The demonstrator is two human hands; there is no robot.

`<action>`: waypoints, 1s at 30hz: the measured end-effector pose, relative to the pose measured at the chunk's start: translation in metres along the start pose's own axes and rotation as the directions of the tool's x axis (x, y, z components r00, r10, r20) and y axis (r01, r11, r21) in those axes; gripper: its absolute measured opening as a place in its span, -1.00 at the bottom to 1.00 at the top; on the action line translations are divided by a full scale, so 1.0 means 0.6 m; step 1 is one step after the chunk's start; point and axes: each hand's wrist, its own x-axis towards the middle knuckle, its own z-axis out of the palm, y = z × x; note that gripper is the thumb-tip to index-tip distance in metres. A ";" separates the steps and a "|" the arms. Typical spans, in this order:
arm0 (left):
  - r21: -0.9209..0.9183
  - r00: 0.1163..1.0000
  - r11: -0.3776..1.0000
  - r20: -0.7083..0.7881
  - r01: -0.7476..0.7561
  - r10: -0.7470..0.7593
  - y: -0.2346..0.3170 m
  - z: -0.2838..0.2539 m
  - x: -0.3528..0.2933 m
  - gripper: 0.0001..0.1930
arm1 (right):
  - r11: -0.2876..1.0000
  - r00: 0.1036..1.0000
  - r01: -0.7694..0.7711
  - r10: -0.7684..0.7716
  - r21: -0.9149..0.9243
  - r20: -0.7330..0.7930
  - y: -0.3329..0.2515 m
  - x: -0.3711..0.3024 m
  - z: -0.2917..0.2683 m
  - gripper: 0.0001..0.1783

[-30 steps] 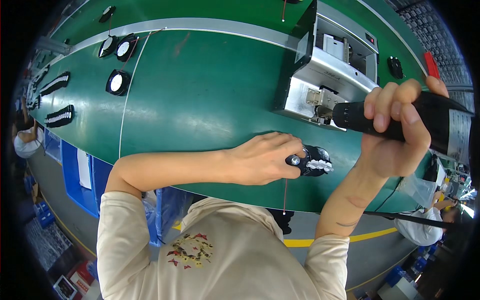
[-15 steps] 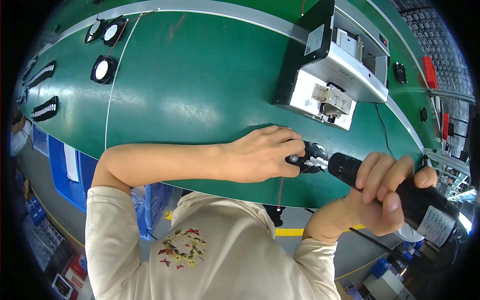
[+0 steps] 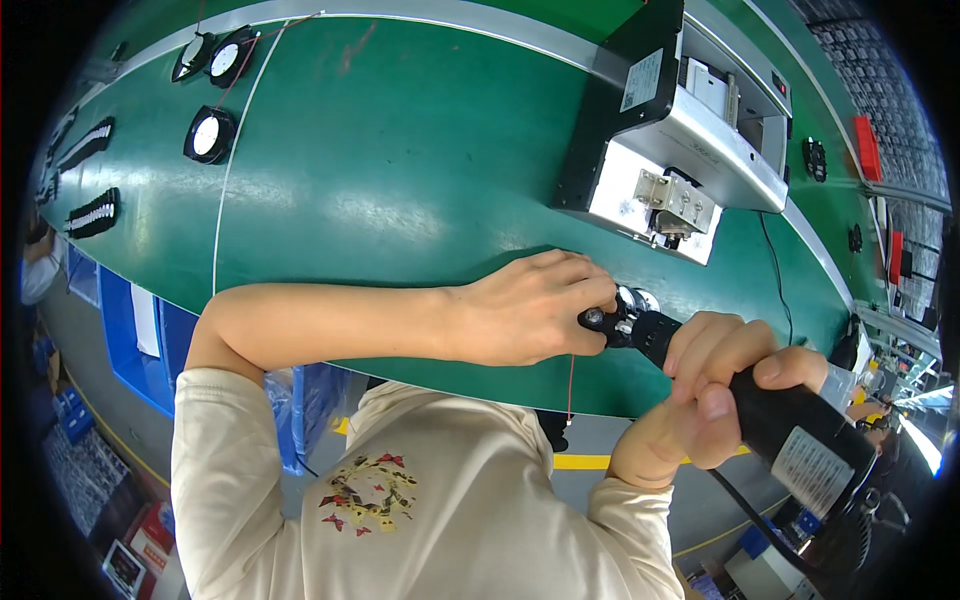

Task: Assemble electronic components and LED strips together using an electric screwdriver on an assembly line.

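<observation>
My left hand [image 3: 540, 308] is closed around a small black housing [image 3: 594, 319] with shiny silvery parts, near the table's front edge. Its fingers cover much of the housing, and a thin red wire [image 3: 571, 385] hangs below it. In my right hand [image 3: 725, 380] is a black electric screwdriver [image 3: 815, 430], fingers wrapped round its body. The screwdriver lies at a slant, its ribbed nose against or just over the right end of the housing. The bit's tip is hidden, so contact cannot be made out.
A silver and black bench machine [image 3: 690, 150] stands beyond my hands on the green table [image 3: 400, 130]. At the far left are round black units with white discs [image 3: 210, 134] and rows of black-and-white parts [image 3: 93, 213]. Blue bins [image 3: 135, 345] sit below the left edge.
My right hand has brought the screwdriver left, and its nose has closed the gap to the black housing. My left hand keeps its hold, nearly still.
</observation>
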 end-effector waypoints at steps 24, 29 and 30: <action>0.078 0.998 0.997 -0.057 -0.020 0.024 -0.006 0.008 -0.001 -0.77 | 0.999 0.999 -0.020 0.021 0.031 -0.034 0.012 0.116 -0.015 -0.54; 0.099 0.999 0.995 -0.039 0.015 -0.011 -0.005 0.007 -0.002 -0.80 | 0.994 0.999 -0.032 0.032 0.103 -0.005 -0.024 0.038 -0.014 -0.47; 0.089 1.000 0.996 -0.028 0.015 -0.013 -0.005 0.006 -0.002 -0.80 | 0.996 0.997 -0.030 0.035 0.088 -0.061 -0.032 0.024 -0.016 -0.47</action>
